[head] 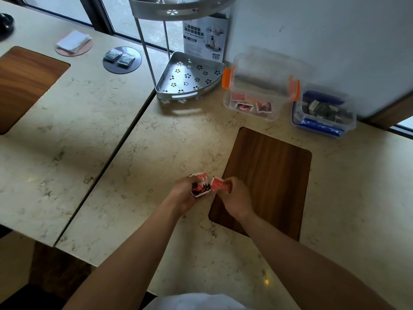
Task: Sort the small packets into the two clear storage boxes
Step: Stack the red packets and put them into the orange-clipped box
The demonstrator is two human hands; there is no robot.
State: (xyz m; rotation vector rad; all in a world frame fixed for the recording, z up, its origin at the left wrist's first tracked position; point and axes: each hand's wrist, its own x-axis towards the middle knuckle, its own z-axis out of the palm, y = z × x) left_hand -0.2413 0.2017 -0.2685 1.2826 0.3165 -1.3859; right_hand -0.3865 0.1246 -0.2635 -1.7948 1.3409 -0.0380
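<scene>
My left hand [183,195] grips a small stack of red, black and white packets [201,184] just above the marble table. Beside it my right hand [234,195] pinches a single orange-red packet [218,184] at the wooden inlay's left edge. At the back right stands a clear box with orange latches [228,78], its lid tilted up, with several red packets [252,106] inside. To its right a clear box with blue latches [321,128] holds several dark green packets [321,109]. Two more dark green packets [120,58] lie on a round dark coaster far left.
A grey metal corner rack [190,77] stands at the back centre, its printed carton [204,36] behind it. A wooden inlay [266,180] sits in the table under my right hand. A folded white napkin [72,41] rests on a pink coaster on the left table.
</scene>
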